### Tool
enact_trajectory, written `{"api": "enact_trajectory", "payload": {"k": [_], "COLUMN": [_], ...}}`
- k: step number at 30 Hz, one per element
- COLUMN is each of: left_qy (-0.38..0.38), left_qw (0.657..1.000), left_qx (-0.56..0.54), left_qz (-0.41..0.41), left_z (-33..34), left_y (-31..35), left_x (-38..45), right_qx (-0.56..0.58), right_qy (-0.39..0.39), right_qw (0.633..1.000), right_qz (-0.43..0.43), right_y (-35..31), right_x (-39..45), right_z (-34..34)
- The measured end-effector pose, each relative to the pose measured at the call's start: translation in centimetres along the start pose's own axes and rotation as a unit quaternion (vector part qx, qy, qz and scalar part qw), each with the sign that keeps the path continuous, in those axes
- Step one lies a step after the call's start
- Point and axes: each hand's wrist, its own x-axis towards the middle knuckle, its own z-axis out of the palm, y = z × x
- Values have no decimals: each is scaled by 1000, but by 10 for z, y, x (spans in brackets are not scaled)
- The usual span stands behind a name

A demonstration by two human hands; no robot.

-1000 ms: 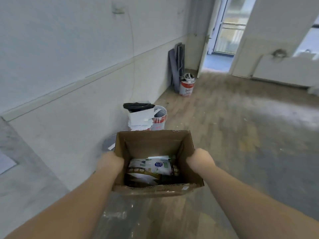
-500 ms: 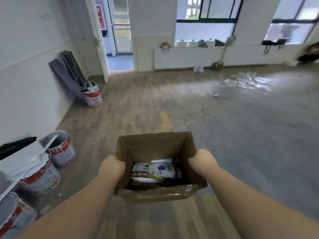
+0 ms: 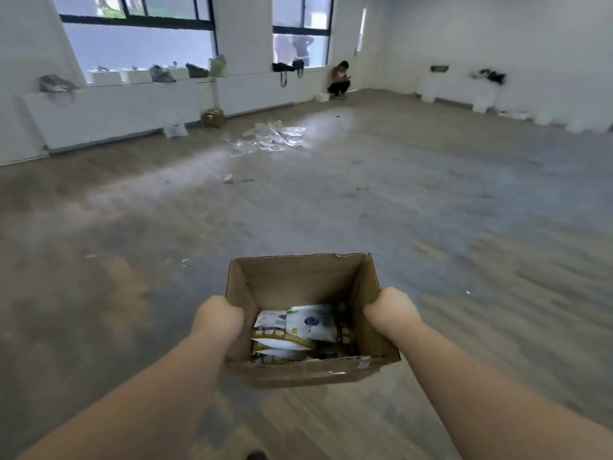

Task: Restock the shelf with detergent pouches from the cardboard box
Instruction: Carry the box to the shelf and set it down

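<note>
Cardboard box (image 3: 298, 280) — open, white-green pouches (image 3: 298, 325) inside

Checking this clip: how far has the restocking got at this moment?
Early stage. Done: nothing looks stocked; no shelf is in view. In hand: the left hand and right hand grip opposite side walls of the open cardboard box, carried above the floor. The detergent pouches lie inside it. Left: reaching the shelf and placing every pouch.

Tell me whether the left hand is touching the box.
Touching. The head view shows the left hand wrapped over the box's left wall.
</note>
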Motion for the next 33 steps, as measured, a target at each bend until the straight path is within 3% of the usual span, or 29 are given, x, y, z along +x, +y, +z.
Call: {"api": "enact_trajectory", "payload": {"k": [7,13,21,27,33], "left_qy": [-104,-158,-212,-236,-254], "left_qw": [984,958,921,921,899], "left_qx": [46,90,139,129,164], "left_qz": [138,223,295,280,317], "left_z": [85,154,301,425,526], "left_y": [153,285,424,522,630], "left_x": [109,137,128,102,66], "right_qx": [45,87,107,142,168], "right_qy": [87,151,194,191,206], "right_qw": [985,955,917,905,887], "right_qz": [143,241,331,352,378], "right_y": [43,92,216,332,430], "right_x": [89,135,203,270,312], "right_z": [-62,-124,-189,-249,-323]}}
